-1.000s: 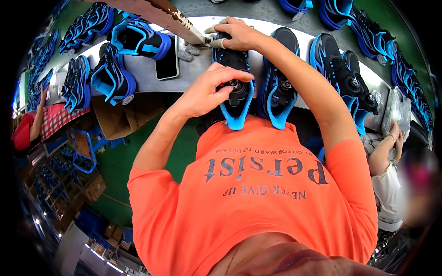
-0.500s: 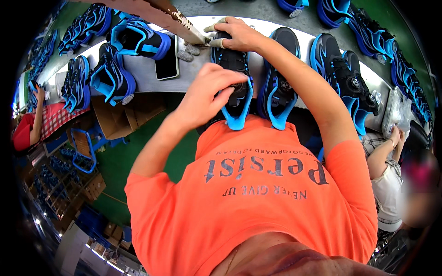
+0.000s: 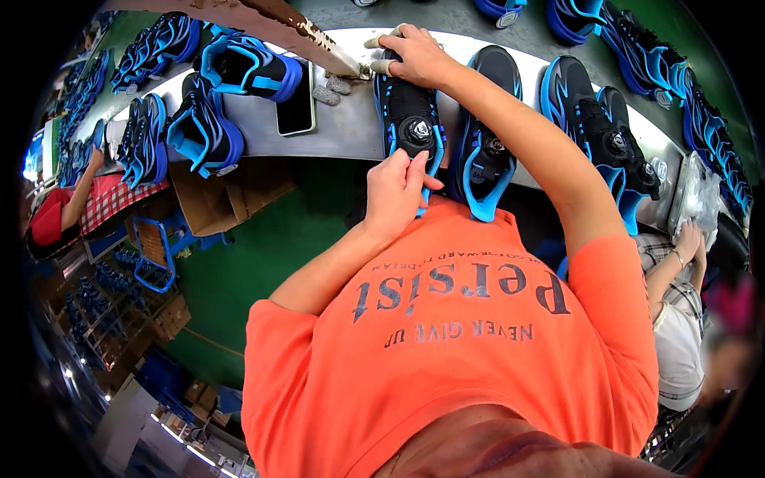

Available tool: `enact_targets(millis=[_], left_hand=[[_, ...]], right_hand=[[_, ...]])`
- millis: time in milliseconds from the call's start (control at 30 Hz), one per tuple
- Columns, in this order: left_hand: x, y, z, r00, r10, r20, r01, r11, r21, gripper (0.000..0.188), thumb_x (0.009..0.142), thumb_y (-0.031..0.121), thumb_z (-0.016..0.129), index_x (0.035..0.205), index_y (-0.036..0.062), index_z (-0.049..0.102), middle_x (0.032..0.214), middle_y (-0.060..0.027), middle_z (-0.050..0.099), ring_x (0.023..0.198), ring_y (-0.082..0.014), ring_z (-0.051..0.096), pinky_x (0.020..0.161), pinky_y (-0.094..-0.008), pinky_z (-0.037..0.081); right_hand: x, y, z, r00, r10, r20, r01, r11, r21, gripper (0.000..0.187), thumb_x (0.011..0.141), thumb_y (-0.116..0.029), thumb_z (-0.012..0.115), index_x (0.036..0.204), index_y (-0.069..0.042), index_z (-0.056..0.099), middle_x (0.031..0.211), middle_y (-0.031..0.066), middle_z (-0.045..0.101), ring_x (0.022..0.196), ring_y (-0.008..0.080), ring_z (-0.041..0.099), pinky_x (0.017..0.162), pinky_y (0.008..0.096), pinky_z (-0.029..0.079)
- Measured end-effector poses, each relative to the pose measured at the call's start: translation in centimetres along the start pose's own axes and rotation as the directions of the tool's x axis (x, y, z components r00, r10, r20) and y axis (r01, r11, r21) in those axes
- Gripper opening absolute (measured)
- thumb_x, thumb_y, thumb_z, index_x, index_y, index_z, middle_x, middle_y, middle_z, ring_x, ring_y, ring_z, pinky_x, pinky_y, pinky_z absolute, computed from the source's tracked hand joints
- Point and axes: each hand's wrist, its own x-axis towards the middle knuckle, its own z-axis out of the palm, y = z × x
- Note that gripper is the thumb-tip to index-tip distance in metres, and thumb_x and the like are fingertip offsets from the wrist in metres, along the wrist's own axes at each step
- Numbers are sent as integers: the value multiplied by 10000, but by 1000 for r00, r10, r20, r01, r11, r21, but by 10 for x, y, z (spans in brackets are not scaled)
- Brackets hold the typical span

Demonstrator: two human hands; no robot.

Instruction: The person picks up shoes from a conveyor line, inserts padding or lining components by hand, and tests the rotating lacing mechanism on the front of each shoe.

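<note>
Head view, left fingers (image 3: pixel 417 166) moved from dial (image 3: pixel 417 132), clamped on shoe (image 3: pixel 404 97), right fingers (image 3: pixel 384 67) apart

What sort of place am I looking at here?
Probably a shoe factory's production line: many matching black-and-blue shoes line a metal bench, with one co-worker off to the left and another co-worker to the right.

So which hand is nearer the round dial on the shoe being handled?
The left hand. Its fingertips are just below the dial, toward the heel end of the shoe; the right hand is farther away, over the front end.
</note>
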Motion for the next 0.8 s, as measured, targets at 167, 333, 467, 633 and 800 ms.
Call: enact_targets(millis=[167,333,467,633,800], left_hand=[[2,5,-20,969,-188,158,232,912,-339,201,993,185,546,891,13,556,889,-179,705,565,-114,604,514,-248,487],[-4,-1,-34,923,-231,307,379,673,-635,221,989,193,552,1115,12,565,1079,-211,660,803,-154,634,749,-271,521],[-4,-6,-26,929,-221,297,368,634,-680,249,991,184,546,1166,6,540,1109,-205,653,857,-157,636,762,-270,524],[-3,-5,-22,936,-192,294,348,627,-697,232,999,184,530,1140,0,531,1102,-211,653,836,-146,649,745,-264,528],[-2,-7,-27,923,-204,326,380,623,-684,218,1008,164,505,1124,-20,526,1087,-223,655,816,-160,661,739,-270,534]], right_hand=[[-5,8,-5,956,-166,-240,175,985,16,358,825,-262,668,1181,-222,677,1179,137,569,1054,356,530,929,455,435],[-54,-37,-102,906,-245,344,87,906,415,414,844,-199,687,1255,-233,659,949,70,525,936,241,525,816,356,450],[-93,-51,-98,884,-333,328,175,886,430,389,820,-127,683,1204,-188,682,906,87,502,846,233,539,747,344,460],[-123,-66,-70,982,-186,-20,186,961,202,387,763,-140,718,1149,-140,684,791,95,518,798,270,569,681,373,471],[-111,-66,-91,967,-186,177,96,902,421,351,774,-121,718,1122,-129,676,896,107,523,846,277,570,730,356,475]])
